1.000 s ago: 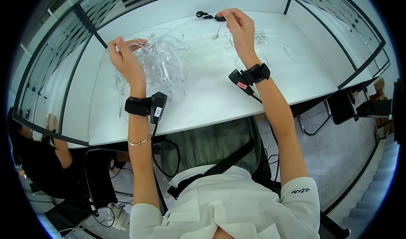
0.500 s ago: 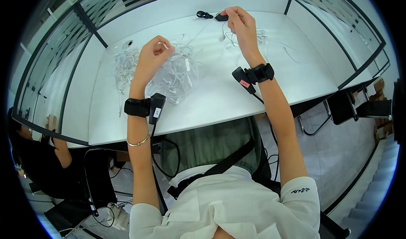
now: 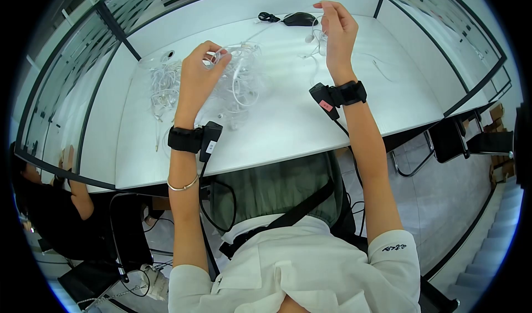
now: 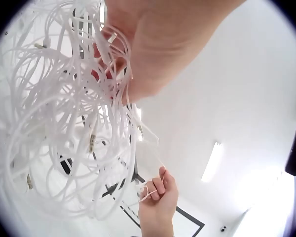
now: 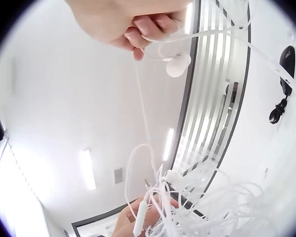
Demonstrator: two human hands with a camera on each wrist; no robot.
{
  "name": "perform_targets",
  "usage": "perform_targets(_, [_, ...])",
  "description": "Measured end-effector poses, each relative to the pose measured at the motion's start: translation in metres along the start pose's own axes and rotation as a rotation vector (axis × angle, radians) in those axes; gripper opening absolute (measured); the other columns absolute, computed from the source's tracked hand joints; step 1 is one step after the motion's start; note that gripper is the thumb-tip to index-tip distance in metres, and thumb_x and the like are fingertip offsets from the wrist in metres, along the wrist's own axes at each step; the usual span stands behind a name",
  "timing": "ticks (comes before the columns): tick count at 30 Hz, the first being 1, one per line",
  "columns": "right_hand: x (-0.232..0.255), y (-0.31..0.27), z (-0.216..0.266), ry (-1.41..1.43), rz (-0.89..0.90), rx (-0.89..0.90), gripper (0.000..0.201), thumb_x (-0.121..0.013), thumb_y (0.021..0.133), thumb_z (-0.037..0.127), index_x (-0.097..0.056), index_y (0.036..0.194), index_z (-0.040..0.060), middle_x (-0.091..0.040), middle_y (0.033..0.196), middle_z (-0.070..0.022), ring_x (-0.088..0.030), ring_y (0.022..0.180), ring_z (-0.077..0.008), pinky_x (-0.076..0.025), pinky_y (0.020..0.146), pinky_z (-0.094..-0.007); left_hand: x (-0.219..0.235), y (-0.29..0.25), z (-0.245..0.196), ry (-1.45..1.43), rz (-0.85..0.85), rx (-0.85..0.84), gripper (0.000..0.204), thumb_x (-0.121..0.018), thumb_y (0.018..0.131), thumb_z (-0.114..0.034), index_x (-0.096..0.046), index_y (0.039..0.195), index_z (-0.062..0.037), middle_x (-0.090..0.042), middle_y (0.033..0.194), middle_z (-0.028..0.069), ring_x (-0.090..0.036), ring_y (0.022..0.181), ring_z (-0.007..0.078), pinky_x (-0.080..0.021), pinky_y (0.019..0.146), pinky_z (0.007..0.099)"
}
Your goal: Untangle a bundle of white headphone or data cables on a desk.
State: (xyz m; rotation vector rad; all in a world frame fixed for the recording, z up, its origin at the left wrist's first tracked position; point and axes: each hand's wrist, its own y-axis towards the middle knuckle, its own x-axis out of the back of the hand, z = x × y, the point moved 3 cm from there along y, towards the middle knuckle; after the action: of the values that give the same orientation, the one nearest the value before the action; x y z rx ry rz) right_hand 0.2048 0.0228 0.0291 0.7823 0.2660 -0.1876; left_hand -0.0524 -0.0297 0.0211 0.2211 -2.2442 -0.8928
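Note:
My left hand (image 3: 197,80) grips a tangled bundle of white earphones (image 4: 71,103), whose loops hang below the fingers. Metal plugs (image 4: 92,143) show among the strands in the left wrist view. Higher and to the right, my right hand (image 3: 340,41) pinches a thin white earphone cord (image 5: 142,106). That cord runs taut down to the bundle in the left hand. A white earbud (image 5: 177,65) dangles just beside the right fingers, with more cord passing across them.
A black mouse (image 3: 300,19) with its coiled cable (image 3: 269,17) lies at the back of the white table (image 3: 288,124). Another heap of white cords (image 3: 165,88) is left of my left hand. A low partition (image 3: 244,7) encloses the table. Someone in black (image 3: 61,219) sits at left.
My left hand moved from the left heap to the right and now lifts the bundle. My right hand shifted right, away from the mouse, drawing the cord and earbud along.

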Motion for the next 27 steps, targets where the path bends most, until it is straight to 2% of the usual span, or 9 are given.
perform_targets(1, [0.001,0.0,0.0,-0.003,-0.009,0.014,0.024,-0.055,0.092,0.021,-0.067,0.089,0.0005,-0.033,0.055,0.0081,-0.025,0.051,-0.0017,-0.017,0.048,-0.0208,0.0,-0.001,-0.001,-0.036,0.063,0.106,0.016,-0.069,0.08,-0.014,-0.061,0.088,-0.0027,-0.061,0.085,0.0002,-0.052,0.072,0.0098,-0.041,0.067,0.0237])
perform_targets(2, [0.002,0.001,0.0,-0.006,-0.018,0.028,0.024,-0.055,0.092,0.021,-0.067,0.089,0.0004,-0.033,0.055,0.008,-0.025,0.051,-0.0017,-0.018,0.048,-0.0207,-0.001,0.0,0.001,-0.04,0.056,0.078,0.017,-0.067,0.082,-0.015,-0.059,0.091,-0.0031,-0.06,0.079,-0.0016,-0.051,0.069,0.0067,-0.04,0.065,0.022])
perform_targets(5, [0.006,0.005,-0.002,-0.01,-0.038,0.054,0.024,-0.055,0.092,0.021,-0.066,0.09,0.0005,-0.033,0.055,0.0078,-0.026,0.051,-0.0017,-0.018,0.047,-0.0207,-0.004,-0.001,0.008,-0.243,0.123,0.088,0.021,-0.068,0.081,-0.013,-0.058,0.096,-0.0026,-0.061,0.081,-0.0003,-0.051,0.07,0.007,-0.04,0.064,0.0217])
perform_targets(8, [0.008,0.006,-0.005,0.012,-0.031,0.055,0.023,-0.056,0.092,0.021,-0.066,0.087,0.0017,-0.036,0.055,0.0072,-0.026,0.051,-0.002,-0.019,0.047,-0.0207,-0.009,-0.001,0.008,-0.415,0.046,0.007,0.025,-0.068,0.08,-0.011,-0.057,0.101,-0.0027,-0.061,0.081,0.0003,-0.051,0.07,0.0073,-0.04,0.064,0.0218])
perform_targets(11, [0.004,0.005,-0.004,0.033,0.012,0.041,0.022,-0.056,0.092,0.022,-0.065,0.086,0.0024,-0.036,0.055,0.0072,-0.026,0.051,-0.0021,-0.019,0.047,-0.0209,-0.011,-0.004,0.009,-0.151,0.003,0.063,0.025,-0.069,0.078,-0.011,-0.059,0.1,-0.0026,-0.062,0.081,0.001,-0.051,0.07,0.0078,-0.042,0.065,0.0232])
perform_targets(15, [0.001,0.004,-0.002,0.029,0.098,-0.002,0.022,-0.056,0.092,0.022,-0.065,0.087,0.0024,-0.034,0.053,0.0077,-0.025,0.05,-0.0019,-0.017,0.046,-0.0214,-0.014,-0.005,0.012,-0.009,0.113,0.072,0.022,-0.071,0.077,-0.014,-0.064,0.095,-0.0026,-0.062,0.08,0.0024,-0.048,0.07,0.0095,-0.042,0.065,0.0244])
perform_targets(17, [0.001,0.006,-0.004,0.001,0.105,-0.018,0.023,-0.055,0.092,0.022,-0.065,0.086,0.0016,-0.032,0.052,0.0081,-0.024,0.049,-0.0018,-0.017,0.046,-0.0218,-0.015,-0.006,0.016,0.02,0.126,0.047,0.022,-0.071,0.077,-0.016,-0.065,0.094,-0.0022,-0.062,0.08,0.0024,-0.049,0.069,0.0101,-0.042,0.065,0.0245])
perform_targets(18, [0.002,0.006,-0.007,-0.005,0.107,-0.026,0.024,-0.055,0.092,0.022,-0.065,0.086,0.0015,-0.032,0.052,0.0081,-0.024,0.049,-0.0018,-0.017,0.046,-0.0218,-0.015,-0.006,0.015,0.003,0.128,0.043,0.024,-0.072,0.076,-0.019,-0.066,0.09,-0.0013,-0.064,0.083,0.0087,-0.056,0.072,0.0181,-0.046,0.068,0.0297])
perform_targets(27, [0.006,0.008,-0.015,-0.029,0.118,-0.059,0.024,-0.054,0.093,0.023,-0.066,0.089,0.003,-0.034,0.053,0.0078,-0.025,0.05,-0.0013,-0.018,0.047,-0.0203,-0.017,-0.006,0.007,0.041,0.181,0.01,0.027,-0.072,0.076,-0.02,-0.066,0.088,0.0029,-0.061,0.084,0.0108,-0.056,0.073,0.0202,-0.045,0.067,0.0299])
